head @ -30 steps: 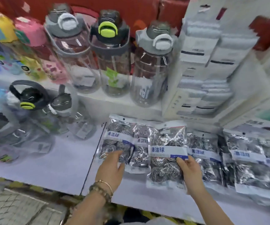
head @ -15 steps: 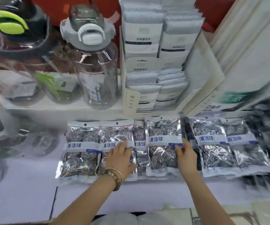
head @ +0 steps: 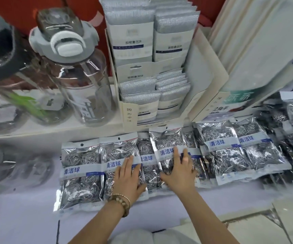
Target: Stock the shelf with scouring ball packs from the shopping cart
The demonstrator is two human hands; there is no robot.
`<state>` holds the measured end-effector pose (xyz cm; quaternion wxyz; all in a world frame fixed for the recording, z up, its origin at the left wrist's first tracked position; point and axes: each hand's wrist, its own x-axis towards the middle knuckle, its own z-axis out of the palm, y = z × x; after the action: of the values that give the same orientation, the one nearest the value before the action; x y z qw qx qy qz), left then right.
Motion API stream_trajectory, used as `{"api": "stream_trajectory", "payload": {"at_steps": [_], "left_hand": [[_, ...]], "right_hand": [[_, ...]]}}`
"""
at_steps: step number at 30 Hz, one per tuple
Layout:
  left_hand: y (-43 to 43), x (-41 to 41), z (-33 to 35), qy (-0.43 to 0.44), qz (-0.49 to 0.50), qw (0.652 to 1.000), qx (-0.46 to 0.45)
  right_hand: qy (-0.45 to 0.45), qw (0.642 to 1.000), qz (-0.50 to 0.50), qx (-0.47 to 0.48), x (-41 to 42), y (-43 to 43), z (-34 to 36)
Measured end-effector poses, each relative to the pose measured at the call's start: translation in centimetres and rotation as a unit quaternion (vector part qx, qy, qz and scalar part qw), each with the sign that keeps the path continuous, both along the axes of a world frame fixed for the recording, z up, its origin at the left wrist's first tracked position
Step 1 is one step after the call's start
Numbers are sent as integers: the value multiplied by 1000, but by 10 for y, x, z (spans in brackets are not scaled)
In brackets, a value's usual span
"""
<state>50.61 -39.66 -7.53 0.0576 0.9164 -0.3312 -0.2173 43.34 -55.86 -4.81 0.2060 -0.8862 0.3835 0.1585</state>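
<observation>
On the shelf [head: 27, 219] a row of scouring ball packs [head: 218, 155] already lies. Left hand [head: 128, 180] and right hand [head: 179, 175] — fingers spread flat — press two middle packs. Cart unseen — remaining stock unknowable.

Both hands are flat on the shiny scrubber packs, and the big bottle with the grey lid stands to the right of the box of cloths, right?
Not quite. In the head view the bottle stands to the left of the box of cloths, not the right. The left hand and right hand do lie flat on the scrubber packs.
</observation>
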Motion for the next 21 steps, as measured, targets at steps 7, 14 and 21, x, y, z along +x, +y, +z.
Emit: {"api": "stream_trajectory", "payload": {"at_steps": [7,14,21], "left_hand": [[1,1,-5,-14,-10,1000,-7],[2,-1,-11,-34,0,999,-34],[1,-1,-9,-28,-4,1000,-5]], "right_hand": [[-10,996,-28,-89,-17,-16,2],[-3,995,-26,-95,-21,-20,-8],[30,994,37,-101,-20,-20,-17]]}}
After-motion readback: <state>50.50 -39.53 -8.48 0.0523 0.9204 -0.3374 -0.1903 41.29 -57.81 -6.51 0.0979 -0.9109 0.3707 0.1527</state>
